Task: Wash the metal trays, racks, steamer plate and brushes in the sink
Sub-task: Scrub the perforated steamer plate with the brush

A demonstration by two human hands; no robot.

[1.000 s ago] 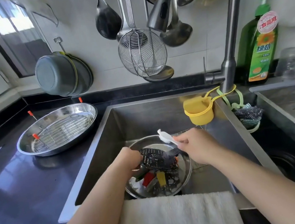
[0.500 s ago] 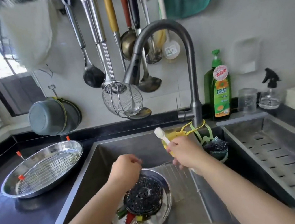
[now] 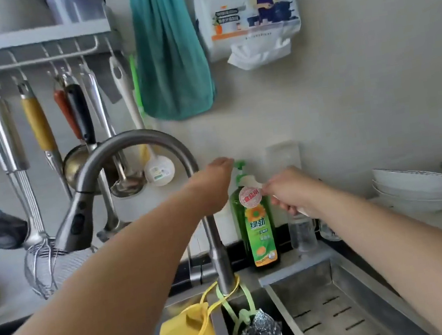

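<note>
Green soap bottle (image 3: 256, 227) stands on the counter at twelve o'clock; my left hand (image 3: 213, 179) presses its pump with flat fingers. My right hand (image 3: 288, 190), at three o'clock of it, grips a white brush (image 3: 253, 181) beside the spout.

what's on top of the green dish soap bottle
The left hand rests on the green dish soap bottle pump, covering most of it. The right hand holds a white brush at its neck.
</note>
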